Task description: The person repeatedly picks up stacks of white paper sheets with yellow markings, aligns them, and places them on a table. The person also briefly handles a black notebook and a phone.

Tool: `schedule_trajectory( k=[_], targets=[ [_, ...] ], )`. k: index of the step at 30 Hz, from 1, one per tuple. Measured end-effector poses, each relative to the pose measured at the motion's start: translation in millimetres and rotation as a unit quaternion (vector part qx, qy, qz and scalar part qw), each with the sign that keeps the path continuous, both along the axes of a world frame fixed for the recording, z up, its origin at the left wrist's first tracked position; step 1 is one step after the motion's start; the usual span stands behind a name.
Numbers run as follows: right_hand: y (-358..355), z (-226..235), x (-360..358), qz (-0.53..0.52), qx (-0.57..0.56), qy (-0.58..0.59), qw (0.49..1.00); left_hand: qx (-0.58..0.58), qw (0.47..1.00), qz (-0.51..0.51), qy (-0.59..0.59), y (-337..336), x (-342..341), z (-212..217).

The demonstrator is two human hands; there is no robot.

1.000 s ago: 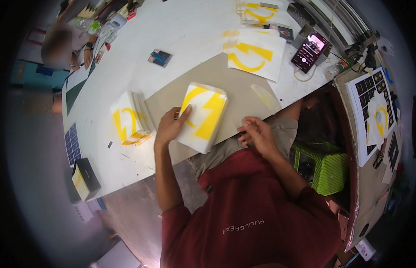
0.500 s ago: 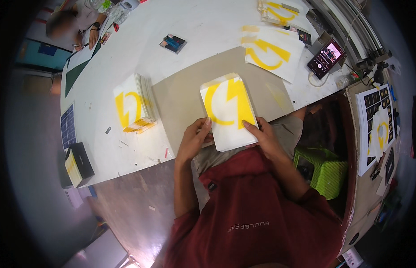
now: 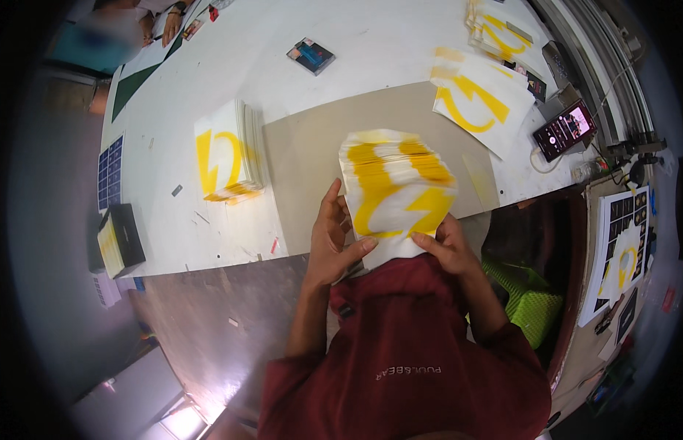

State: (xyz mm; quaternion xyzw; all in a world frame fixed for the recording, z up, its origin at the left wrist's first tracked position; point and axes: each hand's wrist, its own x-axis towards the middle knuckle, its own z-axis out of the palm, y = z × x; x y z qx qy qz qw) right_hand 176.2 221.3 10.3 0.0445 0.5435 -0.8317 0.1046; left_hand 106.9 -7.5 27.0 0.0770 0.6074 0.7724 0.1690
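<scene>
White table [image 3: 400, 44], beige mat [image 3: 301, 161]; stack of yellow-printed sheets [image 3: 400, 194], far end fanned, over the mat's 6 o'clock edge. Left hand [image 3: 333, 246] grips it at 7 o'clock, right hand [image 3: 453, 249] at 5 — thumbs want light, equal pressure for even spreading.

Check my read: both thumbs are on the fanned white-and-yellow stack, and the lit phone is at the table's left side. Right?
Not the phone's side: the head view shows the lit phone at the table's right side. The thumbs of the left hand and right hand are indeed on the fanned white-and-yellow stack.
</scene>
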Motion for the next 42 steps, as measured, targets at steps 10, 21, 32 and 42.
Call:
schedule_trajectory(
  k=[10,21,32,42],
  targets=[
    [18.2,3.1,-70.0,0.013,0.165,0.209,0.964,0.128,0.984,0.064,-0.104,27.7,-38.2,-12.9],
    [14.4,-15.0,-79.2,-0.035,0.033,0.134,0.990,0.031,0.986,0.018,0.160,43.1,-52.6,-71.5],
    [19.6,-12.8,-94.5,-0.045,-0.018,-0.035,0.998,0.012,0.970,-0.011,0.243,45.6,-69.0,-85.9],
    [21.8,-31.6,-102.1,-0.017,0.020,0.141,0.990,0.069,0.983,-0.011,-0.169,38.0,-53.5,-100.5]
  ],
)
